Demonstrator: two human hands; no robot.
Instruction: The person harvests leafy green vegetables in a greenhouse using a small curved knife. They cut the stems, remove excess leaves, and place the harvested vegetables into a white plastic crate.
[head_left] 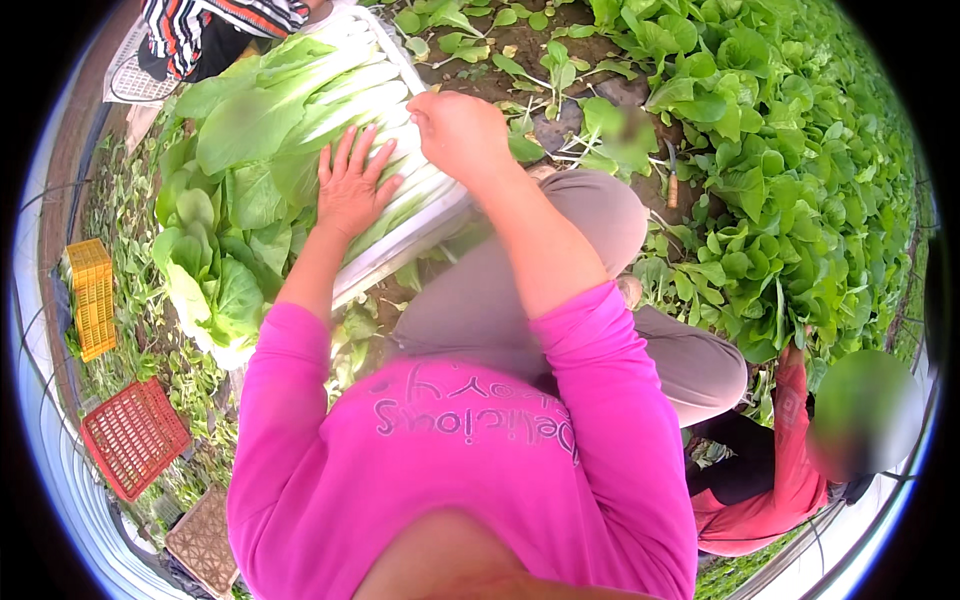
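Observation:
Long leafy greens with white stalks (345, 85) lie packed in rows in a white crate (405, 240) in front of me. Their leaves spill over its left side. My left hand (355, 185) rests flat on the greens, fingers spread, where stalks turn into leaves. Just right of it, my right hand (460, 138) is curled closed at the stalk ends, by the crate's right edge. Whatever those fingers hold, if anything, is hidden by the hand.
A wooden-handled cutting tool (672, 190) lies on the soil beside the growing greens (765, 170). A yellow crate (90, 300), a red crate (135, 437) and a brown crate (205, 540) stand at left. Co-workers are at upper left and lower right (770, 490).

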